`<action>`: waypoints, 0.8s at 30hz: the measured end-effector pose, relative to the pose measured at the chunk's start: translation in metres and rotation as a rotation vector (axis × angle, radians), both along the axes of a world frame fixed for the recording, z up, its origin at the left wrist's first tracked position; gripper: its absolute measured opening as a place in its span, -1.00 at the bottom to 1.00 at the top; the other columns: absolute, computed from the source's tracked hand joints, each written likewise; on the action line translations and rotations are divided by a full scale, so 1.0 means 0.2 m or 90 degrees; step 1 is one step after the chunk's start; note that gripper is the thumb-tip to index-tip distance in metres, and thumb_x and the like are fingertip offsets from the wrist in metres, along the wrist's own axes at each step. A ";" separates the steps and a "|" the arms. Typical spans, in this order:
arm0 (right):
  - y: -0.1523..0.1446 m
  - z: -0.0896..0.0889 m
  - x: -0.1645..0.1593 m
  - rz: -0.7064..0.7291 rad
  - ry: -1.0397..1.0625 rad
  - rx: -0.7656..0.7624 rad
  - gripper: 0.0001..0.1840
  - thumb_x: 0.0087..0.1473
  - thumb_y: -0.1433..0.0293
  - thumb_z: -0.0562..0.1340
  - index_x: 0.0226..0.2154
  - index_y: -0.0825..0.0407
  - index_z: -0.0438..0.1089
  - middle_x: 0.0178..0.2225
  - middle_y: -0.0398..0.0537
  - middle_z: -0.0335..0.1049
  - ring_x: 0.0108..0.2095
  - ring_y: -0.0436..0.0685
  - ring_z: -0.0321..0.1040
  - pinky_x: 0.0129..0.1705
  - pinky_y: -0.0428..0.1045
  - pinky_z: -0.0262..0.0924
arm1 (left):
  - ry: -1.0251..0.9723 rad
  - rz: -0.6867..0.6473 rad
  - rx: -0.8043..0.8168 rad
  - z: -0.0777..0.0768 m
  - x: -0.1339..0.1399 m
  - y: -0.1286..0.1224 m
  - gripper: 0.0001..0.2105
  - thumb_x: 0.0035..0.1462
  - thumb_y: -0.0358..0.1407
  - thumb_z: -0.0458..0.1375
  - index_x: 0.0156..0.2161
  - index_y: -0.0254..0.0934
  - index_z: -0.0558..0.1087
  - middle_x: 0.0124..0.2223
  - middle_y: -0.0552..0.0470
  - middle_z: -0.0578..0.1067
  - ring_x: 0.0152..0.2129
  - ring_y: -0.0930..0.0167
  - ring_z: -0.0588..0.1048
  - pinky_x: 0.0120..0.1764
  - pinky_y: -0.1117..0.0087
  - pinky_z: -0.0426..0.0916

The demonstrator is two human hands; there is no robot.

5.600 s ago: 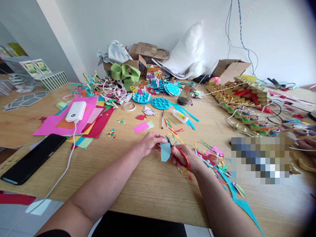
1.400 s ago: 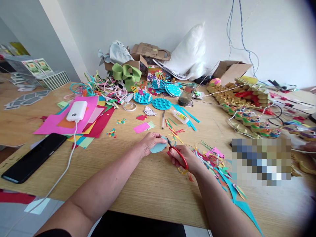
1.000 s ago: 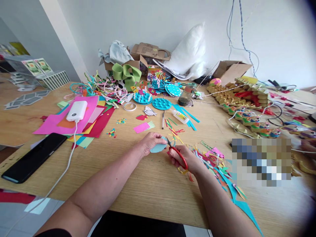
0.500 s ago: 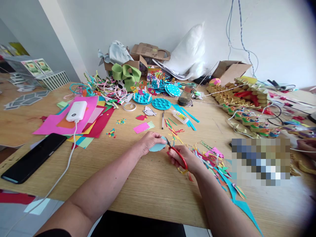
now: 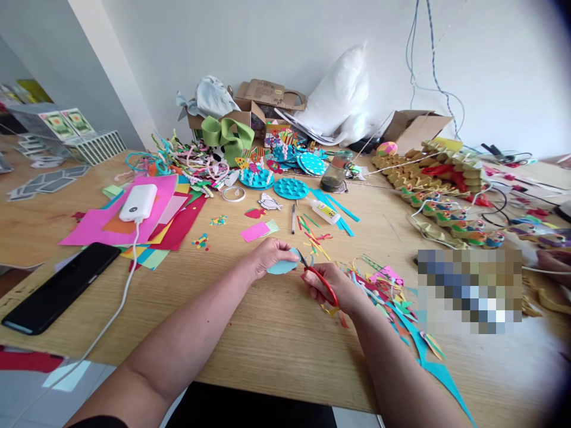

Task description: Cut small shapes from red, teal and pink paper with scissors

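My left hand (image 5: 270, 257) pinches a small light-blue piece of paper (image 5: 282, 267) with a rounded edge, held just above the table. Red-handled scissors (image 5: 322, 282) sit in my right hand (image 5: 329, 284), their dark blades pointing at the right edge of the paper. A thin light-blue sliver shows beside the blades. Whether the blades touch the paper is hard to make out. Beyond my hands lie a pink paper piece (image 5: 255, 232), a pen (image 5: 293, 219) and a glue bottle (image 5: 325, 211).
Colourful paper scraps (image 5: 388, 291) spread right of my right hand. Paper sheets (image 5: 173, 223), a white power bank (image 5: 138, 202) and a black phone (image 5: 60, 286) lie on the left. Blue decorated discs (image 5: 291, 188) and a jar (image 5: 336, 169) stand behind. Another person's hand (image 5: 553, 261) shows at far right.
My left hand and the light-blue paper have shifted very slightly left. The scissors remain at the paper's right edge, and a sliver now shows beside the blades.
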State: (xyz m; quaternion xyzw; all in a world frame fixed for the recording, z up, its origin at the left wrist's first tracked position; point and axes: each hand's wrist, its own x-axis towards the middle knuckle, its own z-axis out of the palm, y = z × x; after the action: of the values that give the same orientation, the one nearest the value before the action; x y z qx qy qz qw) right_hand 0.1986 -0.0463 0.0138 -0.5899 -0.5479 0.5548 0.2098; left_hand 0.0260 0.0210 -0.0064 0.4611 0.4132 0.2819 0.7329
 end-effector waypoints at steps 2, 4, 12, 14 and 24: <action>0.00 -0.01 0.00 -0.004 0.002 0.005 -0.48 -0.22 -0.07 0.29 -0.60 0.04 0.19 -0.72 -0.21 0.25 -0.74 -0.09 0.12 -0.71 -0.16 -0.07 | -0.013 0.004 -0.011 0.00 0.00 0.00 -0.74 -0.34 -0.26 0.39 -0.49 -0.37 0.49 -0.56 0.00 0.51 -0.63 0.46 0.45 -0.52 0.49 0.24; 0.00 -0.02 0.00 -0.007 0.014 0.015 -0.48 -0.20 -0.07 0.28 -0.60 0.04 0.20 -0.72 -0.21 0.26 -0.74 -0.09 0.12 -0.72 -0.16 -0.07 | -0.036 0.000 -0.024 0.00 0.00 0.00 -0.71 -0.33 -0.24 0.39 -0.46 -0.38 0.49 -0.53 -0.05 0.54 -0.59 0.43 0.48 -0.48 0.46 0.29; 0.01 -0.03 -0.01 -0.023 0.027 0.022 -0.43 -0.25 -0.11 0.31 -0.63 0.05 0.20 -0.72 -0.18 0.28 -0.74 -0.08 0.14 -0.71 -0.16 -0.03 | -0.030 -0.013 -0.039 0.03 -0.01 -0.01 -0.70 -0.32 -0.24 0.39 -0.45 -0.40 0.50 -0.52 -0.07 0.54 -0.62 0.46 0.46 -0.50 0.47 0.30; 0.02 -0.03 -0.01 -0.017 0.030 0.019 -0.42 -0.26 -0.11 0.31 -0.62 0.05 0.20 -0.71 -0.18 0.28 -0.74 -0.08 0.15 -0.72 -0.16 -0.04 | -0.012 -0.012 -0.034 0.03 -0.01 -0.01 -0.70 -0.31 -0.22 0.39 -0.46 -0.40 0.50 -0.54 -0.05 0.53 -0.64 0.47 0.45 -0.53 0.49 0.27; 0.00 -0.02 0.02 0.051 0.085 -0.002 -0.42 -0.21 -0.11 0.30 -0.61 0.06 0.22 -0.67 -0.16 0.29 -0.70 -0.06 0.20 -0.69 -0.16 0.02 | 0.019 -0.041 -0.035 0.02 -0.03 0.00 -0.73 -0.27 -0.22 0.37 -0.48 -0.38 0.49 -0.55 -0.04 0.53 -0.63 0.47 0.45 -0.53 0.51 0.25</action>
State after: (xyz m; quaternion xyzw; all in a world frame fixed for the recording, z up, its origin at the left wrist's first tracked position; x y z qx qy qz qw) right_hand 0.2034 -0.0456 0.0100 -0.5298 -0.5549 0.6015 0.2227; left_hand 0.0196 0.0220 -0.0031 0.4581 0.4165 0.2399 0.7477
